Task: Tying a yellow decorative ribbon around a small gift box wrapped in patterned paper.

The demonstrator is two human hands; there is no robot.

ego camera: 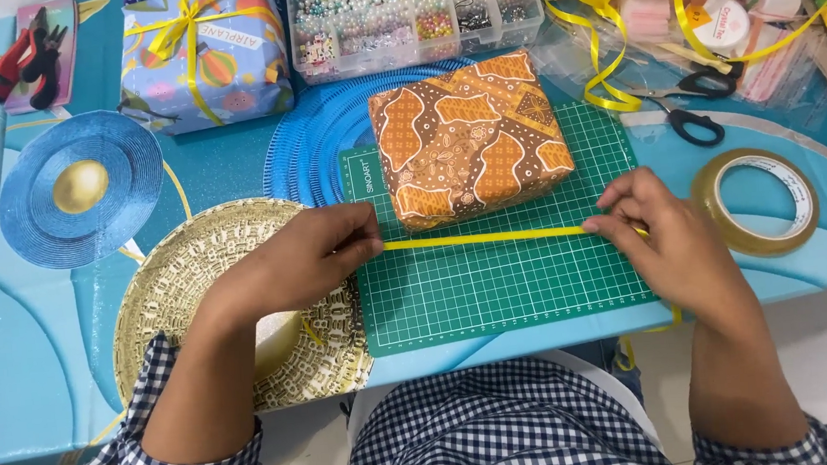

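Ribbon: yellow ribbon [483, 239] taut, axis 9-to-3 o'clock, just 6 o'clock of wrapped box [470, 139].
Fingers: left hand [303, 261] and right hand [665, 237] each pinch an end.

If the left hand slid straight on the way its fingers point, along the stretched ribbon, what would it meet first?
The left hand points right along the yellow ribbon, just in front of the wrapped orange box. It would probably meet the right hand first, at the ribbon's other end; it might brush the box's near edge.
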